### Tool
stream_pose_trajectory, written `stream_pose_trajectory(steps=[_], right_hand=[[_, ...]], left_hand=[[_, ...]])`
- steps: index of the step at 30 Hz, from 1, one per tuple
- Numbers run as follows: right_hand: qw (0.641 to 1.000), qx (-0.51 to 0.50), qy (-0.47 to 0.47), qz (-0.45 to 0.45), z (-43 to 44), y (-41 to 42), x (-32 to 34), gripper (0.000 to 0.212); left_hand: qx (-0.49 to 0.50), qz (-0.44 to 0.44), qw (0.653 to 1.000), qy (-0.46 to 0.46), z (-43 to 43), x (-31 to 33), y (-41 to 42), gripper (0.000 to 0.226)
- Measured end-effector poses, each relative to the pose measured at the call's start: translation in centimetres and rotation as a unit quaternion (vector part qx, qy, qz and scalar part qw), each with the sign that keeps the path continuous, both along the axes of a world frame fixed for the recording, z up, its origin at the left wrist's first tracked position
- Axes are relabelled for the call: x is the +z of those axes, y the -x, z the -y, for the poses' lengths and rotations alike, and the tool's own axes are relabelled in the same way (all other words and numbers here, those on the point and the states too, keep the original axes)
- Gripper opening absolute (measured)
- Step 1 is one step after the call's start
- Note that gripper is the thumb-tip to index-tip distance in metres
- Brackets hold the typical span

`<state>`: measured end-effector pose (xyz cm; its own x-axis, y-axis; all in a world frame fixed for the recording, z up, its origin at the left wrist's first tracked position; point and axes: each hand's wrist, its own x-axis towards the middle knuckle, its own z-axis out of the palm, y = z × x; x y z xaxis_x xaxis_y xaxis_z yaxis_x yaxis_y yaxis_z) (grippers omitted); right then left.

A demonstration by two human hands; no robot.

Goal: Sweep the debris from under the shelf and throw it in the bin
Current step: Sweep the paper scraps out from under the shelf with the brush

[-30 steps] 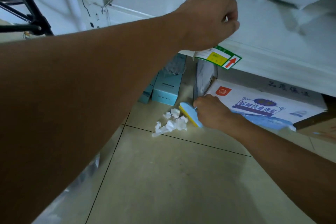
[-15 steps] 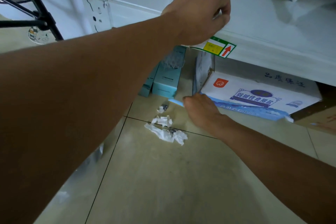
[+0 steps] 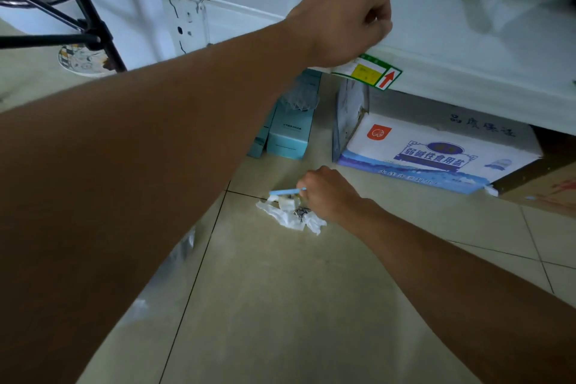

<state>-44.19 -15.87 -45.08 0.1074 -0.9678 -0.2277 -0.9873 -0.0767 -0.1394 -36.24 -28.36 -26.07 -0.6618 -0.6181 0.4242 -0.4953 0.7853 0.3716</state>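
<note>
I am mid-sweep. My right hand [image 3: 327, 193] is clenched on a small blue brush [image 3: 286, 191], dragging the debris [image 3: 291, 216] onto the open floor in front of the shelf [image 3: 467, 49]. My left hand [image 3: 346, 14] is curled over the shelf's front edge for support. Next I need a pan and the bin, neither visible; possibly more scraps lie hidden under the shelf.

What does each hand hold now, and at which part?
The right hand holds a small blue brush by its handle end. The left hand grips the front edge of the white shelf.
</note>
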Motion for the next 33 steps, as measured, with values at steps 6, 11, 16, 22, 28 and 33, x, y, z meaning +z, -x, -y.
stream_pose_trajectory(steps=[6,11,16,22,28,33], right_hand=[[0.999,-0.033,0.018,-0.036,-4.1,2.1,1.3,0.013],[0.997,-0.066,0.006,-0.039,-5.4,2.8,0.3,0.017],[0.999,-0.034,-0.025,-0.017,-7.9,2.3,0.2,0.018],[1.0,-0.021,0.003,-0.007,-9.5,6.7,4.2,0.025],[0.995,-0.071,0.023,0.065,-14.8,16.1,8.9,0.031],[0.953,-0.257,0.095,0.132,-20.9,27.2,7.6,0.024]], left_hand=[[-0.013,-0.064,0.998,0.011,-4.4,-1.8,-1.8,0.03],[-0.018,-0.105,0.991,-0.076,-9.9,-5.9,-4.7,0.023],[0.031,-0.07,0.986,-0.145,-13.4,-9.9,-6.7,0.022],[0.082,0.023,0.98,-0.181,-15.9,-11.2,-6.5,0.02],[0.079,0.14,0.97,-0.185,-18.1,-11.2,-2.5,0.017],[-0.011,0.149,0.98,-0.128,-20.2,-8.5,6.9,0.021]])
